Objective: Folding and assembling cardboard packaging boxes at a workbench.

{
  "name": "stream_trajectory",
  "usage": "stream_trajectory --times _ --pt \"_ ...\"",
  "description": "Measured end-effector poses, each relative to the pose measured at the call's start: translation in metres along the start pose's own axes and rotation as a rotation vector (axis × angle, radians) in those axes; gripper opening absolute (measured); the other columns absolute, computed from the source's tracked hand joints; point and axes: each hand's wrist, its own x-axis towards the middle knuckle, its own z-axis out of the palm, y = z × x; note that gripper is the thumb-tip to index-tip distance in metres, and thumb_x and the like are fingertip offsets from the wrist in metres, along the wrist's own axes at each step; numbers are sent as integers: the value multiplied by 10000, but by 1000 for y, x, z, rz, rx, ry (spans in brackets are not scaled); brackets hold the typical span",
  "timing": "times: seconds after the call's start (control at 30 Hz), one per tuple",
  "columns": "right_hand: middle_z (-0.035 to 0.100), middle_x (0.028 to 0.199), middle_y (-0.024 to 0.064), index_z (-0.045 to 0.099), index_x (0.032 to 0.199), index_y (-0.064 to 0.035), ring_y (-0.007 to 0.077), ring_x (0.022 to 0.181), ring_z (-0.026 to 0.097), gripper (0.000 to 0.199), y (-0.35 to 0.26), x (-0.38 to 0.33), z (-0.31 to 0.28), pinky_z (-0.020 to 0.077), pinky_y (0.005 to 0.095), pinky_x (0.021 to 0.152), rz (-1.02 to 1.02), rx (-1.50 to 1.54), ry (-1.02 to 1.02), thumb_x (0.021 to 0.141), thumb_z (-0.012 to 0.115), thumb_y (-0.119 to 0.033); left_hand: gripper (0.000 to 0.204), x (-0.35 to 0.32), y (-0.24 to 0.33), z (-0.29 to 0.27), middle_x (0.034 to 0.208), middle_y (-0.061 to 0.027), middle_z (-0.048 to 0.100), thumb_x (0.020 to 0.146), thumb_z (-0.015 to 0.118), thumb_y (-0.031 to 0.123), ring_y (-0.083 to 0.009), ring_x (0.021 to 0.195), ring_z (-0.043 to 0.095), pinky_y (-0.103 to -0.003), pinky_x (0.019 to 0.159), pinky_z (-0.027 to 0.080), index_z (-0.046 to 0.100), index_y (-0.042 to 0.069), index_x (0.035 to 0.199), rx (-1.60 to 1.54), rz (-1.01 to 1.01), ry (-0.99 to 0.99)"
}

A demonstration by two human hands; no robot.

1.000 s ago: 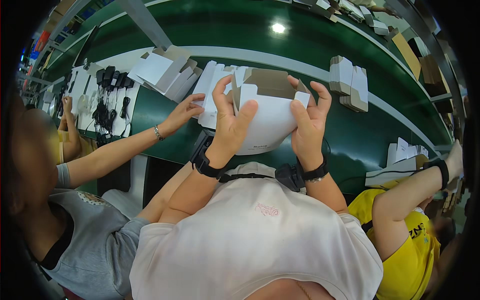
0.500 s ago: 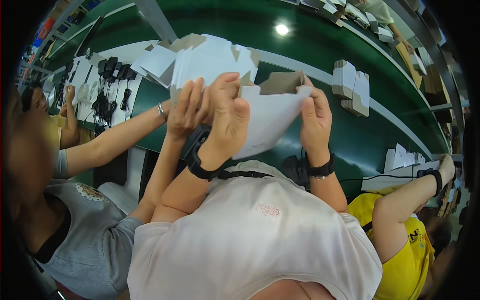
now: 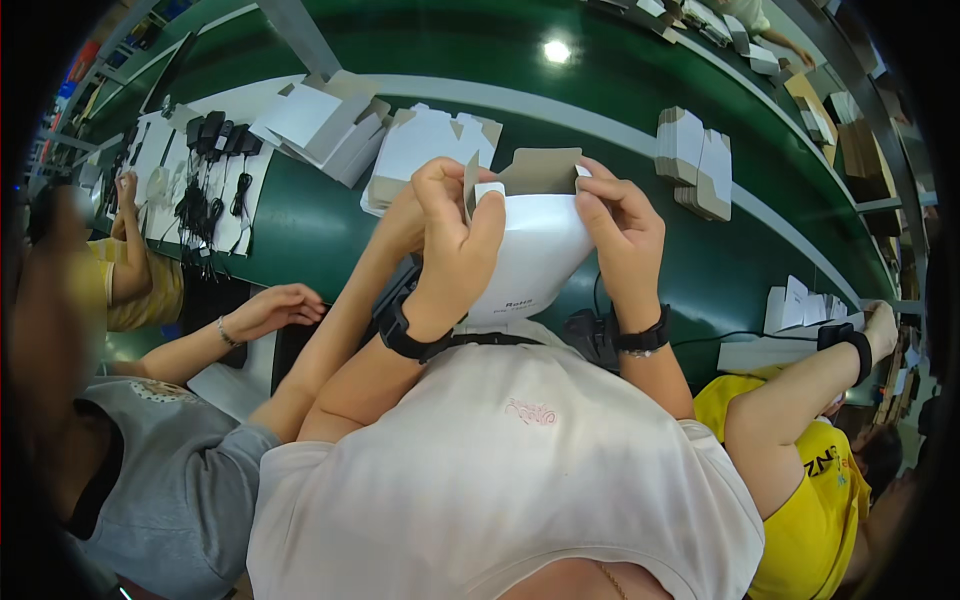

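A white cardboard box point(image 3: 535, 245) with a grey-brown inside hangs in front of my chest, its upper end unfolded and its flaps standing up. At its left upper edge, my left hand point(image 3: 455, 245) pinches a side flap between thumb and fingers. My right hand point(image 3: 628, 225) grips the opposite upper corner, thumb in front and fingers behind. Just beyond my left hand, a stack of flat white cartons point(image 3: 425, 145) rests on the green table point(image 3: 590, 110). A co-worker's forearm passes behind my left wrist, and that hand is mostly hidden.
Folded white boxes point(image 3: 320, 125) lie at the left beside black adapters with cables point(image 3: 215, 165). Another carton stack point(image 3: 695, 165) stands at the right. The co-worker in grey has a free hand point(image 3: 275, 310) by the table edge. Someone in yellow point(image 3: 800, 450) sits at my right.
The box has come more upright between my hands, showing its printed lower face. The neighbouring carton stack now lies lower on the table, and one co-worker's hand has drawn back from it.
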Motion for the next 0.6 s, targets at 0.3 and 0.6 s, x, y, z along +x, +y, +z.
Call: stream_trajectory --times 0.3,0.6 --pt "550 1140 177 488 1049 -22 177 1022 529 242 41 -21 -6 404 254 873 116 233 171 823 575 -9 378 2 -30 0 1007 -102 468 779 507 8 -110 799 455 -233 637 402 306 28 1098 -155 -538 -95" --pt "492 1214 164 598 992 -35 244 1114 468 236 48 -20 -13 347 346 942 -27 -319 65 865 572 -231 205 12 -31 6 677 43 523 866 606 236 -10 609 400 -170 530 311 576 39 822 -93 -411 -145"
